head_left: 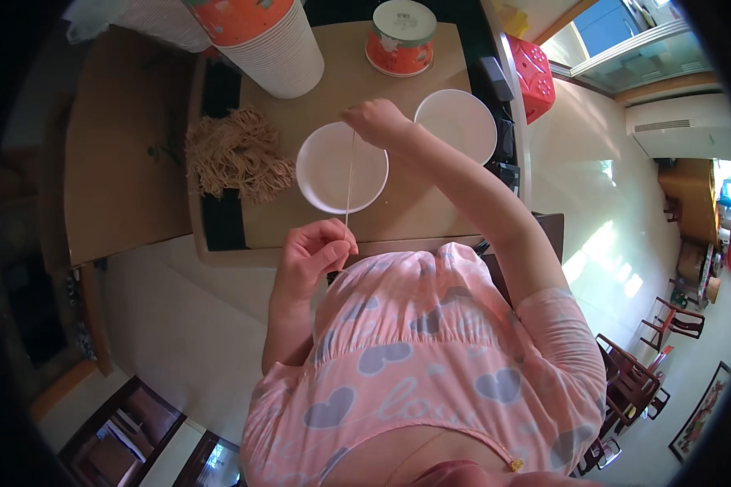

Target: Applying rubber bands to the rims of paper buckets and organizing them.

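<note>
Tan fibre strand (pixel 349 183), thin & pale, is stretched taut btwn both hands over the white bowl (pixel 341 167) nearest the person. Right hand (pixel 378 122) is up at the far end, fingers pinched closed on the strand's top just above the bowl's far rim. Left hand (pixel 315 253) sits at the table's near edge, thumb & fingers closed narrowly on the lower end; a short tail pokes past the pinch.

Long axis of the strand runs nearly straight away from the body, near end at the left hand, far end at the right hand, w/ a slight lean to the right as it goes out. It hangs above the bowl, not touching it as far as I can tell.

Judgement on doing this well: keep even tension, since slack would let the strand sag into the bowl, & too hard a pull could snap something this thin. Pinch w/ pads rather than nails. Keep both hands in line so the strand doesn't twist.

Around it: a loose heap of the same tan fibre (pixel 237 154) lies to the left on the wooden table (pixel 430 203), a second white bowl (pixel 455 123) to the right, a stack of white paper cups (pixel 272 49) w/ an orange band at the far side, & an orange-and-white tin (pixel 400 36) w/ a pale lid beside them.
</note>
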`<state>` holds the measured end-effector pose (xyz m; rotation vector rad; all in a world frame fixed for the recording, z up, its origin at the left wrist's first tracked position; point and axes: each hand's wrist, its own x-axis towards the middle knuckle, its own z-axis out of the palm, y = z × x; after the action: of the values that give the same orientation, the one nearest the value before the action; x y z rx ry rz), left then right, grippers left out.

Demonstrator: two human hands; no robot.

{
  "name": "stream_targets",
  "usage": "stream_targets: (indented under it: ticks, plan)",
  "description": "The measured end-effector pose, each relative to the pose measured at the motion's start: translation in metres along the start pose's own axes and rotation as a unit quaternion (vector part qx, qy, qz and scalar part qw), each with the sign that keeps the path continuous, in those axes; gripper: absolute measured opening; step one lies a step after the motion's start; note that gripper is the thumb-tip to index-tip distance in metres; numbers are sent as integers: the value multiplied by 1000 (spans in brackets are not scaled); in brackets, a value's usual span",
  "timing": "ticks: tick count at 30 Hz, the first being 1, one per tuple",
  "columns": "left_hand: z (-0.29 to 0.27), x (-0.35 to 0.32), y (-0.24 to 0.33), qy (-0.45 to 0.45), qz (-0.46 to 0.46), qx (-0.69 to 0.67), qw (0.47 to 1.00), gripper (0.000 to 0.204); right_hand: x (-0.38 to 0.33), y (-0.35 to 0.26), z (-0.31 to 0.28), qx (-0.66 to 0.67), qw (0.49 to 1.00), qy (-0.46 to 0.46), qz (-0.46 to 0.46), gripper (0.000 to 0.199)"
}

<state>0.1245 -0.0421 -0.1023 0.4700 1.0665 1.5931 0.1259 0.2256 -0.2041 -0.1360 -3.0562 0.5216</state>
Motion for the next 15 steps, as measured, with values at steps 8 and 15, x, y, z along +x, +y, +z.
stream_targets:
  ticks: [8,15]
  plan:
    - [-26,5,-26,61,139,-229,962,7,-59,-85,-53,436,897,-24,71,31]
    - [-36,10,-46,133,63,-151,978,8,-141,-119,17,632,740,-200,111,15]
